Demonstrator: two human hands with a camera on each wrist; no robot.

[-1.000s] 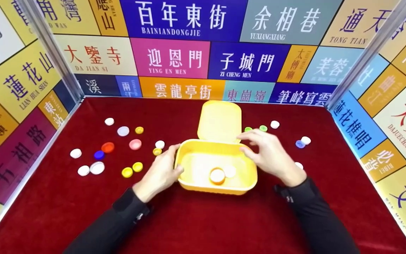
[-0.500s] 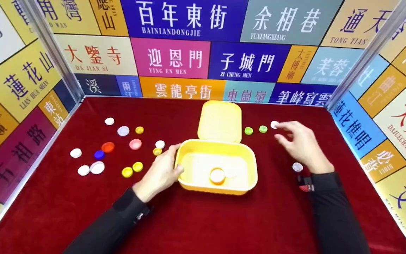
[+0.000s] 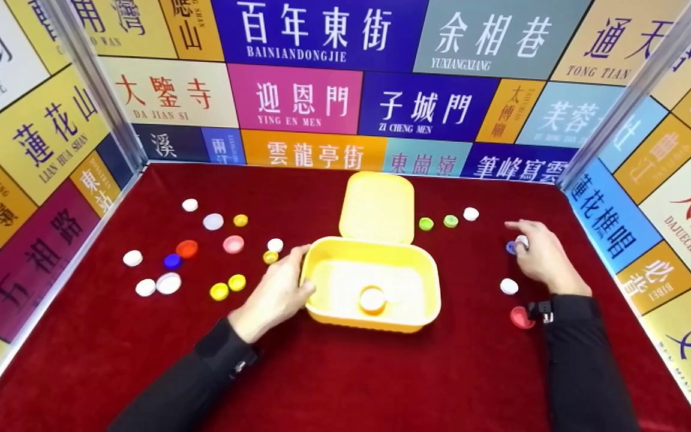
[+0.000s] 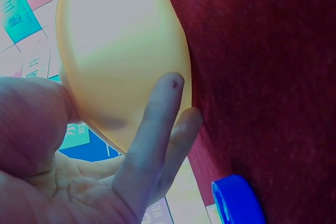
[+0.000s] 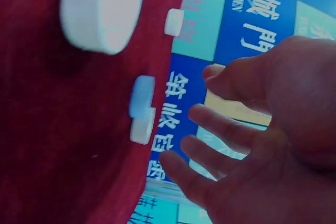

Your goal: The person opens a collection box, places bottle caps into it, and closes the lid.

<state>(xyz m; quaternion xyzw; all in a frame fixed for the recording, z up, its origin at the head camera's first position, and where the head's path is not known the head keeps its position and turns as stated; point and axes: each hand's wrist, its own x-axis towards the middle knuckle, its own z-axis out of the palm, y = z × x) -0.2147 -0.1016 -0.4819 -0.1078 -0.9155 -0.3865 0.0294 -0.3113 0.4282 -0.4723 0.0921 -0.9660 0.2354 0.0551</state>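
My left hand (image 3: 276, 294) grips the left end of an open yellow plastic box (image 3: 375, 327), thumb at the rim. In the left wrist view, fingers (image 4: 152, 124) lie along the outside of the box wall (image 4: 121, 45). A round orange-edged cap (image 3: 372, 300) lies inside the box. On the right, my right hand (image 3: 546, 258) hovers over a blue bottle cap (image 3: 510, 246) and a white bottle cap (image 3: 522, 240), partly covering them. Its fingers are spread with nothing between them in the right wrist view, apart from the blue cap (image 5: 142, 96) and white cap (image 5: 143, 126).
The box's lid (image 3: 376, 207) lies folded back behind it. Two green caps (image 3: 426, 224) and a white cap (image 3: 471, 213) are at the back right. Nearer lie another white cap (image 3: 508, 286) and a red cap (image 3: 522, 317). Several coloured caps (image 3: 233, 244) are scattered at left.
My right hand has moved from the box's right side, past the white cap at the back, to the blue and white caps farther right. The left hand keeps its grip on the box.
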